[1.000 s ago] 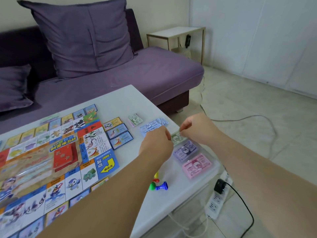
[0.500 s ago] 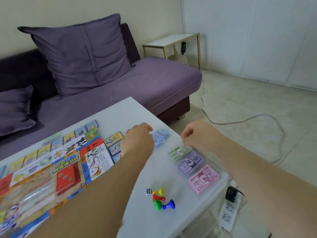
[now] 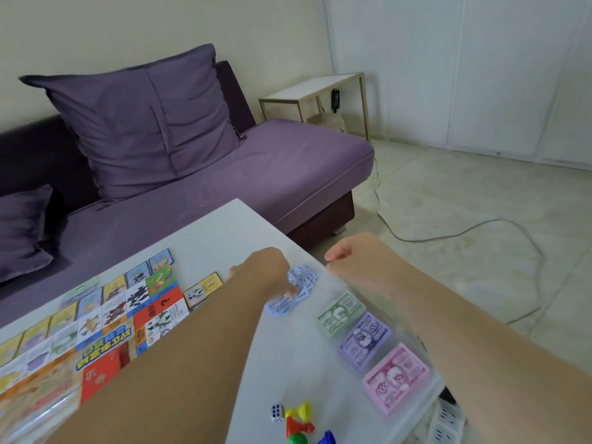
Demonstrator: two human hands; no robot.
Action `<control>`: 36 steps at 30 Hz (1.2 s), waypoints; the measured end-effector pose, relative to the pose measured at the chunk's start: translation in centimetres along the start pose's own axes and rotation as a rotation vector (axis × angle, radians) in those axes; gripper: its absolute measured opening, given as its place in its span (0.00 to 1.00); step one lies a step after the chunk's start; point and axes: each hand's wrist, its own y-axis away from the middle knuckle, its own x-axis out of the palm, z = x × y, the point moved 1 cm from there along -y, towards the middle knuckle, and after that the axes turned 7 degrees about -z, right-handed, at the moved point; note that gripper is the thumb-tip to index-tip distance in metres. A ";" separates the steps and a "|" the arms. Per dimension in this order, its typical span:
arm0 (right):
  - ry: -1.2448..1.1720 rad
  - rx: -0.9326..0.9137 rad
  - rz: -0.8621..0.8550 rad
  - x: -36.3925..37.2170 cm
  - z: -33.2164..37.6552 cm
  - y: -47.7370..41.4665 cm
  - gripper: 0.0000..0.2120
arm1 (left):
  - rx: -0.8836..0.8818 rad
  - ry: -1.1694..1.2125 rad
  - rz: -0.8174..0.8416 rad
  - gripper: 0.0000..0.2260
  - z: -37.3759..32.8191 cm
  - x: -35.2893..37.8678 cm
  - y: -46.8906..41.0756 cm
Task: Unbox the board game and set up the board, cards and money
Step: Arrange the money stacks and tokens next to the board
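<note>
**While My Left Hand Grips the Blue Notes**

Though the purple fabric sofa (image 3: 288, 174) fills the far side, my work lies on the white rectangular table (image 3: 230, 238) in front of it. The colourful printed game board (image 3: 64, 347) is spread flat over the table's left part.

My left hand (image 3: 266, 277) reaches past the board's right edge. Its fingers curl down onto the pale blue paper notes (image 3: 307, 278), pinning them as they fan out from under it. My right hand (image 3: 355, 264) hovers over the table's right edge, just right of those notes, curled into a fist with nothing showing in it.

Along that right edge three bundles lie in a row, far to near: the green money stack (image 3: 341, 315), the purple money stack (image 3: 365, 341) and the pink money stack (image 3: 395, 378).

A yellow-bordered picture card (image 3: 205, 288) lies just beside the board's right edge. At the near edge stand the small plastic pawns (image 3: 298, 426) in yellow, red, green and blue. The white die with blue dots (image 3: 277, 413) sits just left of them.
</note>
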 end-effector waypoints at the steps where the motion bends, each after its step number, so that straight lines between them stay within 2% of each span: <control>1: -0.003 -0.009 -0.005 0.0 -0.1 -0.1 0.14 | -0.007 0.005 0.021 0.20 0.0 -0.1 -0.1; 3: 0.007 -0.005 -0.001 0.0 -0.2 -0.2 0.10 | -0.005 -0.007 0.058 0.17 -0.1 -0.3 -0.4; 6: 0.015 -0.018 0.054 0.0 0.1 -0.3 0.17 | 0.023 -0.075 0.094 0.14 -0.6 -0.7 -0.6; 11: 0.023 -0.027 0.077 0.2 0.4 -0.6 0.11 | 0.033 -0.115 0.115 0.19 -0.9 -0.9 -0.9; 14: -0.010 -0.035 0.068 0.4 0.5 -0.6 0.12 | 0.023 -0.116 0.125 0.21 -0.5 -0.6 -1.2; 16: -0.015 -0.033 0.076 0.5 0.5 -0.6 0.11 | 0.047 -0.112 0.096 0.15 -0.2 -0.4 -1.0; 20: -0.022 -0.051 0.071 0.5 0.8 -0.8 0.12 | 0.093 -0.020 -0.035 0.11 -0.2 0.0 0.2; 23: -0.051 -0.144 0.083 0.0 2.4 -0.3 0.15 | 0.080 0.220 -0.177 0.07 0.3 -0.8 2.1; 26: -0.148 -0.259 0.053 -0.9 4.7 1.1 0.17 | -0.020 0.612 -0.245 0.06 1.8 -1.9 5.1; 28: -0.152 -0.308 0.121 -1.1 6.6 2.5 0.20 | -0.120 0.936 -0.194 0.02 3.1 -2.1 7.5; 30: -0.116 -0.352 0.242 -1.1 8.7 4.5 0.24 | -0.195 1.194 -0.142 0.03 4.4 -2.0 9.9; 33: -0.014 -0.384 0.361 -0.5 11.4 8.3 0.26 | -0.258 1.469 -0.085 0.07 6.0 -2.0 13.8; 36: 0.020 -0.365 0.351 0.4 13.0 12.5 0.22 | -0.286 1.656 -0.067 0.08 7.1 -1.4 18.6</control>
